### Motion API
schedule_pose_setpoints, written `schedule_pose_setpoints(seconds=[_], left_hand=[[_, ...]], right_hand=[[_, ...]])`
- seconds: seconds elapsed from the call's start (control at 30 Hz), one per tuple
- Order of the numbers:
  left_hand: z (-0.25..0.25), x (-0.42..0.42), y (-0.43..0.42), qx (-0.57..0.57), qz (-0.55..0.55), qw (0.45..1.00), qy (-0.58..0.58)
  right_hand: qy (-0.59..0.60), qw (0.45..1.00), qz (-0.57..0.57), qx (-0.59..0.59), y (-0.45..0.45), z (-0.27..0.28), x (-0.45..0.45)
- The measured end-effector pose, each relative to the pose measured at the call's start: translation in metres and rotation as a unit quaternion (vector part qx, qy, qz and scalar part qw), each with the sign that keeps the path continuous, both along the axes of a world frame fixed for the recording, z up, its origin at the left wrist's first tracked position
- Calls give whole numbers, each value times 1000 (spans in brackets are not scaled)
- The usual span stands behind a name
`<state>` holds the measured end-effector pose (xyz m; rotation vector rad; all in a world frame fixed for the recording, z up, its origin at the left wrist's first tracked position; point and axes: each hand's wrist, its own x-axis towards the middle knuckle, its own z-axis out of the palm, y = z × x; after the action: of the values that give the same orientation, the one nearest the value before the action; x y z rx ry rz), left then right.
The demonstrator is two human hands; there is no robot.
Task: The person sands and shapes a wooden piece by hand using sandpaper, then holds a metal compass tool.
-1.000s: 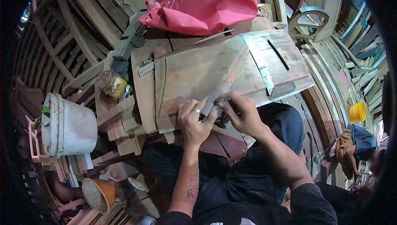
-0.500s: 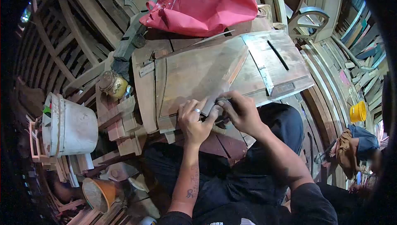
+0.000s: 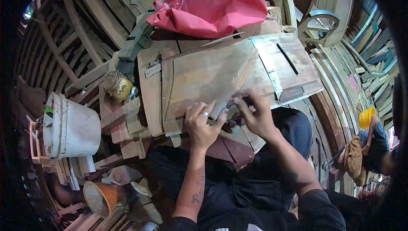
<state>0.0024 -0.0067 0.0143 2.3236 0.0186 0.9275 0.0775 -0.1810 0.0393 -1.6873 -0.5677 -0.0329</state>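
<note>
My left hand [image 3: 201, 124], with a ring on one finger, grips the near end of a wooden strip [image 3: 245, 74]. The strip slants away across a wide wooden panel [image 3: 195, 76]; its near end looks grey. My right hand [image 3: 256, 114] is beside that end, thumb and fingers pinched close to the strip. Something small and grey may be between those fingers, but blur and the fingers hide what it is. Just below the right hand is a small rounded object [image 3: 232, 127], partly covered.
A pink bag [image 3: 212, 8] lies beyond the panel. On the left are a glass jar [image 3: 117, 85], wood blocks [image 3: 123, 114], a white bucket [image 3: 78, 127] and an orange container [image 3: 108, 197]. Another person [image 3: 372, 146] sits at far right near a yellow bucket [image 3: 366, 117].
My right hand has shifted slightly right and its fingers have lifted a little, uncovering more of the rounded object. The other person's arm now reaches to the yellow bucket.
</note>
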Motion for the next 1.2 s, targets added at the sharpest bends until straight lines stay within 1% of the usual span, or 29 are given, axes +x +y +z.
schedule_pose_setpoints(seconds=[0.07, 0.1, 0.13, 0.2, 0.23, 0.27, 0.33, 0.37, 0.4, 0.47, 0.53, 0.6, 0.63, 0.67, 0.73, 0.8, 0.87, 0.93, 1.0, 1.03, 1.07, 1.13, 1.2], left_hand=[[-1, 0, 1, 5, 3, 1000, 1], [-1, 0, 1, 9, 5, 1000, -1], [-2, 0, 1, 9, 3, 1000, -1], [-2, 0, 0, -8, 5, 1000, 8], [-1, 0, 0, -8, 6, 1000, 8], [0, 0, 0, 4, 4, 1000, -1], [0, 1, 1, 15, 3, 1000, -9], [0, 1, 1, 14, 0, 1000, -5], [-1, 0, 1, 15, -4, 1000, 0], [0, -1, 1, 9, -4, 1000, 7], [0, 0, 1, 4, -4, 1000, 10], [-2, 0, 2, 16, 2, 1000, 3], [-2, 0, 2, 15, 3, 1000, 1], [-2, 0, 2, 17, 2, 1000, -3], [-2, 0, 2, 18, 1, 1000, -7], [-2, 0, 2, 21, -7, 1000, -3], [-4, -1, 4, 17, -8, 1000, 6], [-3, -1, 4, 14, -8, 1000, 13], [0, -1, 2, 9, -5, 1000, 14], [0, -1, 2, 9, -4, 1000, 12], [-1, -1, 1, 1, -5, 1000, 10], [-2, -1, 1, -5, -7, 1000, 8], [-2, -1, 2, 17, -16, 1000, 2]], right_hand=[[-55, 997, 42, -46, 3, -2, -2], [-61, 996, 29, -55, 4, -6, 3], [-61, 996, 26, -55, 2, -6, 6], [-2, 997, -25, -72, 0, -2, 14], [-22, 998, -53, -12, 2, -3, 16], [-22, 998, -53, -11, 1, -1, 14], [10, 999, -26, -20, -5, 6, 8], [-39, 997, -24, -58, -6, -5, 7], [-37, 997, -24, -58, -3, -5, 3], [-56, 998, 40, -12, 4, -1, -3], [-55, 997, 32, -33, 3, -3, 3], [3, 996, -39, -76, 1, -4, 13], [-28, 997, -73, -26, 3, -6, 17], [-27, 996, -85, -9, 1, -5, 19], [98, 992, -57, 48, -2, -2, 11], [7, 999, -30, -41, -4, 6, -4], [-54, 997, 57, -15, 2, -1, -9], [-53, 996, 55, -47, 4, -6, -5], [-72, 997, -23, -33, 7, -4, 4], [17, 999, -27, -21, 6, -6, 9], [17, 998, -53, -27, 5, -5, 13], [-32, 997, -66, -17, 6, -5, 12], [-10, 999, -4, -31, 5, -2, -2]])
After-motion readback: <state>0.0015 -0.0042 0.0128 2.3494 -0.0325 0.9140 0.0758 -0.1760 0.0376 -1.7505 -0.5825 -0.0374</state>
